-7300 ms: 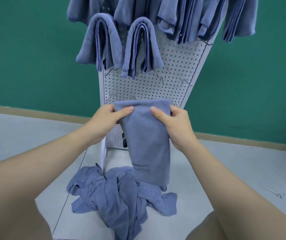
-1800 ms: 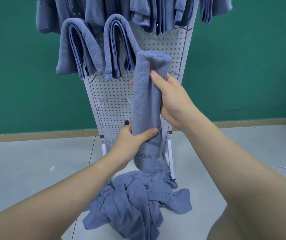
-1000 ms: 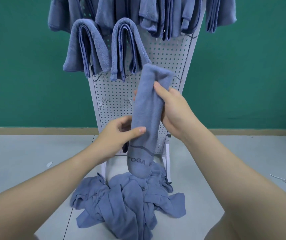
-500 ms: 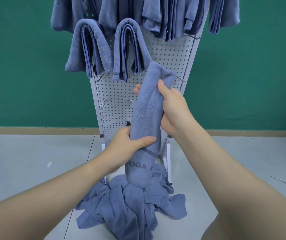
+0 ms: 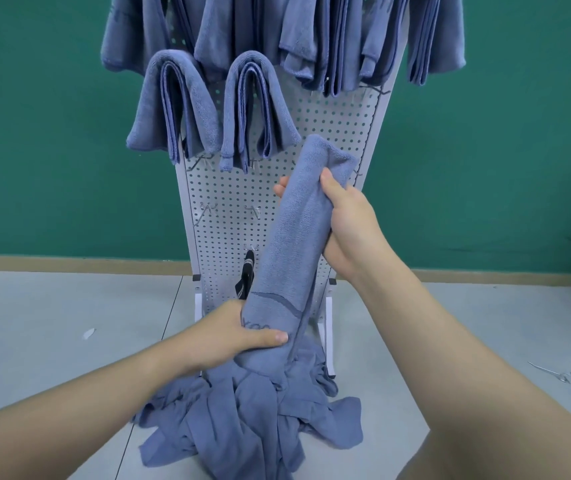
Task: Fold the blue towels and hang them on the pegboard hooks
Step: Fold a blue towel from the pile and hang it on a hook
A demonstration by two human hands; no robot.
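Holding a folded blue towel (image 5: 297,237) stretched out long in front of the white pegboard (image 5: 277,209), the person has a hand at each end. The right hand (image 5: 349,223) grips near the top, thumb on the near face and fingers wrapped round behind, with fingertips (image 5: 279,190) peeking out on the towel's left edge. The left hand (image 5: 239,336) clutches the lower end, its thumb pressed across the front just under a darker curved band and some partly covered lettering. The towel tilts, its top leaning right.

On the pegboard above, two folded towels (image 5: 214,109) hang side by side over hooks, with more towels (image 5: 329,39) draped along the row higher up. Bare hooks (image 5: 254,211) stick out lower down. A rumpled pile of blue towels (image 5: 256,420) lies on the grey floor (image 5: 52,323) at the stand's foot, just beneath the held towel. A small metal hook (image 5: 554,373) lies on the floor, well off to the right.
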